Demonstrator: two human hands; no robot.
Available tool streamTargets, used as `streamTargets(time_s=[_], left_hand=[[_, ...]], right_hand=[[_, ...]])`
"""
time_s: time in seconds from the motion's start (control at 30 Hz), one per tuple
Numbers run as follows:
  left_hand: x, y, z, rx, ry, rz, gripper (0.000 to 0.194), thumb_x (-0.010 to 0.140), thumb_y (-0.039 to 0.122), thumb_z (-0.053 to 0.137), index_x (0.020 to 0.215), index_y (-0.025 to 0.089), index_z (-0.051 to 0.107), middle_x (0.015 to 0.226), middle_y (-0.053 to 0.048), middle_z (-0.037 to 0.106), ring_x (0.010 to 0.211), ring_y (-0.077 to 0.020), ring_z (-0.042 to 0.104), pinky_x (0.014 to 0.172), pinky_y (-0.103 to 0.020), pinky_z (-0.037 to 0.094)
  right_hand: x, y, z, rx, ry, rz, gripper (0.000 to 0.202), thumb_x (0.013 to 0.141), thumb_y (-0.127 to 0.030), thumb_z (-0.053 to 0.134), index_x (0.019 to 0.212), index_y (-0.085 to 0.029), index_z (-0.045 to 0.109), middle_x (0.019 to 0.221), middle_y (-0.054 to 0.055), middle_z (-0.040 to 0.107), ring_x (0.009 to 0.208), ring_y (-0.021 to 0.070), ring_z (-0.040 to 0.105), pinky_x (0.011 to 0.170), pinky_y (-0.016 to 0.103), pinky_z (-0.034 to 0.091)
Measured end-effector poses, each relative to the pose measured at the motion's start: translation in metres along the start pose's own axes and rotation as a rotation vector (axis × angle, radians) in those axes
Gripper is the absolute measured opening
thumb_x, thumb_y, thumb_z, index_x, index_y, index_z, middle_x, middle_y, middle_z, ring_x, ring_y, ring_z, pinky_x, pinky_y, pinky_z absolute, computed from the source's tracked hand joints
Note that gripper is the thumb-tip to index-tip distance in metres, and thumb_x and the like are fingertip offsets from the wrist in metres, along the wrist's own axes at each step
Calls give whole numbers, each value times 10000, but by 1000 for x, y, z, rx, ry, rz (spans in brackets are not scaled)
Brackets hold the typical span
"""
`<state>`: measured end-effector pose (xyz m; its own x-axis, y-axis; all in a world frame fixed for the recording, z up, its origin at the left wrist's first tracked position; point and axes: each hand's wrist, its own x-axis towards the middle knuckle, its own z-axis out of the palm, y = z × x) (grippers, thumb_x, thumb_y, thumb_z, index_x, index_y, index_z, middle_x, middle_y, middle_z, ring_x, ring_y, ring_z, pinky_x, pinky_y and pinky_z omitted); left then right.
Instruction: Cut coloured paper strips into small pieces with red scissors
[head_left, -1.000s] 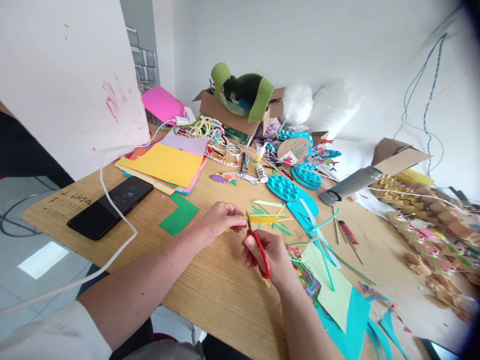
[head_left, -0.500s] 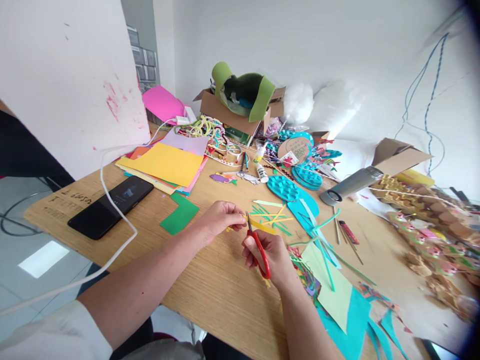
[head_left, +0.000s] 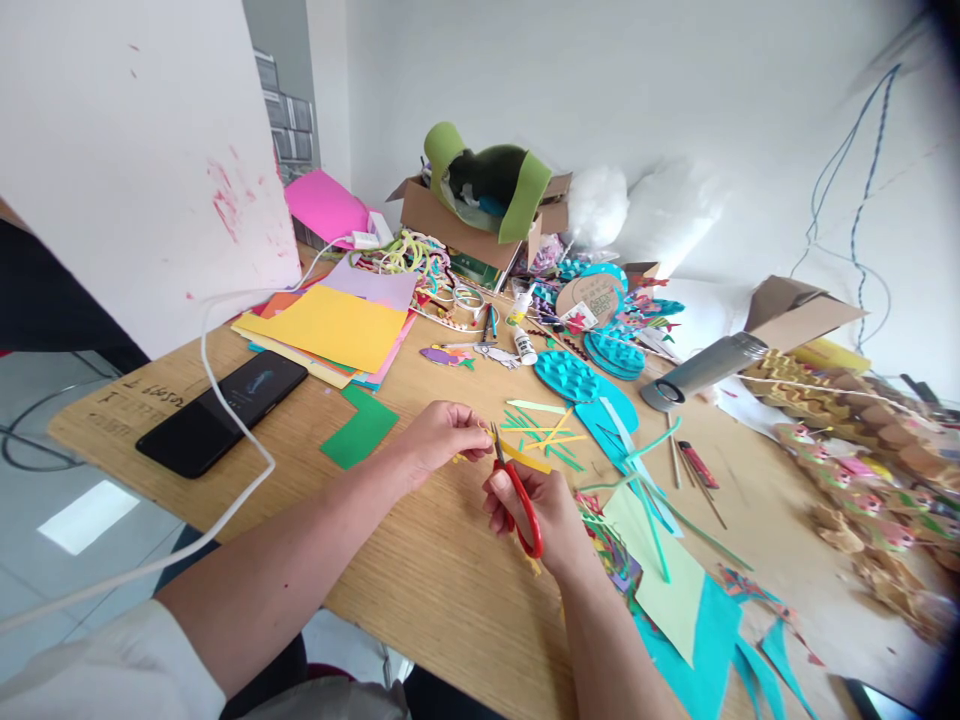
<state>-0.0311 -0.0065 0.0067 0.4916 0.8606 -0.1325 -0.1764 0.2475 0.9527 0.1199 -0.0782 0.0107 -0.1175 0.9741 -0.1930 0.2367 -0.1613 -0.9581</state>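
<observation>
My right hand is closed round a pair of red-handled scissors, whose blades point away from me. A yellow paper strip runs from my left hand behind the blades. Pinched at its end, the strip sits between the fingertips of my left hand. The blade tips lie right beside those fingertips; whether they are parted is too small to tell. Small yellow scraps show under both hands. Just beyond lie thin green and yellow strips in a loose pile.
A black phone with a white cable across it lies at the left. Coloured sheets are stacked behind. Glue bottles, teal cut-outs and a grey tumbler stand farther off. Pale green paper lies right of my right arm.
Almost nothing differs. The scissor handle loops have shifted very slightly to the right, and the yellow strip has moved a touch; my left hand keeps its place.
</observation>
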Motion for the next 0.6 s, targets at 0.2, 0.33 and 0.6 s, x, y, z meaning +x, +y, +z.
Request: streamTargets(time_s=[0.2,0.33,0.6], left_hand=[[0,1,1,-13,9,-9,140,584,250,653,606,125,594,563,8,562,555,-94,494,599,-253,376],[-2,3,1,-44,9,-21,153,583,259,659,595,126,586,573,7,567,562,-92,504,621,-254,391],[0,0,1,-74,-13,-38,177,582,251,692,595,129,564,566,20,553,554,-82,506,621,-246,392]], right_hand=[[0,1,0,33,3,14,430,679,-547,729,648,-161,542,481,-27,537,384,115,537,375,208,431],[-1,-1,1,54,32,3,425,668,-537,743,695,-160,551,475,-37,529,381,117,535,361,201,423],[-2,-3,2,46,36,14,453,672,-571,724,678,-164,525,484,-27,542,395,117,549,372,196,435]])
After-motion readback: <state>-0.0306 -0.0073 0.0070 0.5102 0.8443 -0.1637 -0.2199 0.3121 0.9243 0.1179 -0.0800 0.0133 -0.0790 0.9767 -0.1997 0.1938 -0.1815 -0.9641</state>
